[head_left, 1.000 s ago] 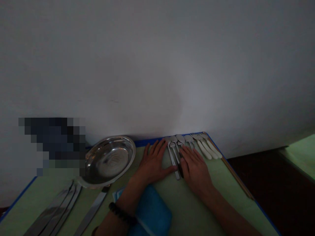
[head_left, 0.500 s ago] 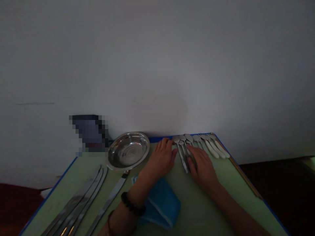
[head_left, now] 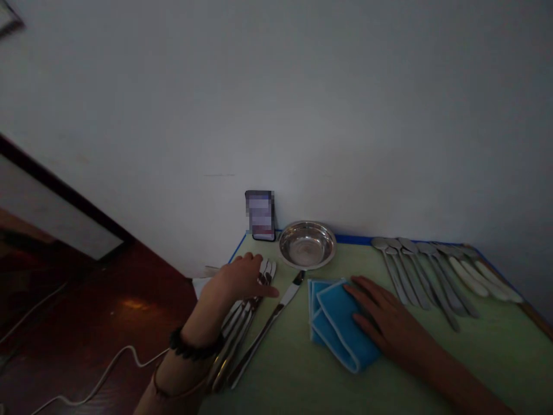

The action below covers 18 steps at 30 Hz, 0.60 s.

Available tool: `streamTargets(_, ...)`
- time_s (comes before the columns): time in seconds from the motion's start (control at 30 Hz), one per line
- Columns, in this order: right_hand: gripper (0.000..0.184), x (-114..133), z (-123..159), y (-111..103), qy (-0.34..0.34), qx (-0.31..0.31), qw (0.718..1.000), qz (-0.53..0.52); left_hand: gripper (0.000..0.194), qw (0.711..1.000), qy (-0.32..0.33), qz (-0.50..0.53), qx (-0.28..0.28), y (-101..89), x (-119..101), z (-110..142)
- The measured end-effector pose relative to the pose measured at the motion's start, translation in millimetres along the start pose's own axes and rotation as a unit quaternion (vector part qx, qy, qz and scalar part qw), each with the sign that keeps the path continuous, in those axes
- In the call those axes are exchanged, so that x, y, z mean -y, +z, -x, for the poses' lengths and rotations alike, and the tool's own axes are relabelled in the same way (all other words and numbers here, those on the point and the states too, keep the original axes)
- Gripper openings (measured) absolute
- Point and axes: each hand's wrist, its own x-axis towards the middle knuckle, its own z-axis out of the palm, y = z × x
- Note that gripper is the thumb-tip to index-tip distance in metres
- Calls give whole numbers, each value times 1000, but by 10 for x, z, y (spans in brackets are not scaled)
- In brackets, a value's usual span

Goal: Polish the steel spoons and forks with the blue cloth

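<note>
My left hand (head_left: 238, 283) is over a row of metal table knives (head_left: 237, 328), its fingers reaching across the blade ends and its thumb held out to the right. Whether it touches them I cannot tell. One more knife (head_left: 268, 325) lies slantwise by itself just right of that row. Flat on the right part of a folded blue cloth with white edging (head_left: 339, 328) rests my right hand (head_left: 391, 320), fingers stretched out. Farther right several metal spoons (head_left: 400, 271) lie side by side, beyond that hand. White-handled forks (head_left: 473, 276) lie at the row's right end.
A shiny steel bowl (head_left: 307, 246) stands at the back of the pale green table (head_left: 285, 397), near the wall. To its left a phone (head_left: 261, 216) leans upright against the wall. A white cable (head_left: 116, 363) runs over the dark red floor on the left.
The view has turned left. My left hand has left the spoons and moved to the knives. My right hand has moved from the spoons onto the blue cloth.
</note>
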Motion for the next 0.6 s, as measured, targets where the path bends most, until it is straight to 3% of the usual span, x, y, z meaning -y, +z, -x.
streamTargets(0.1, 49, 1, -10, -2, 15, 4, 1000, -1, 107, 999, -22, 0, 26, 179, -29, -44)
streamTargets(0.17, 49, 10, -10, -7, 18, 4, 1000, -1, 111, 999, -35, -8, 26, 270, -132, -48)
streamTargets(0.27, 49, 20, -9, -15, 19, 7, 1000, -2, 93, 999, -43, -19, 21, 320, -246, -51)
streamTargets(0.43, 49, 17, -14, -18, 20, 9, 1000, -2, 35, 999, -32, -2, 39, 267, -150, -150)
streamTargets(0.6, 49, 9, -20, -4, 19, 6, 1000, -1, 31, 997, -20, 39, 62, 265, 70, -332)
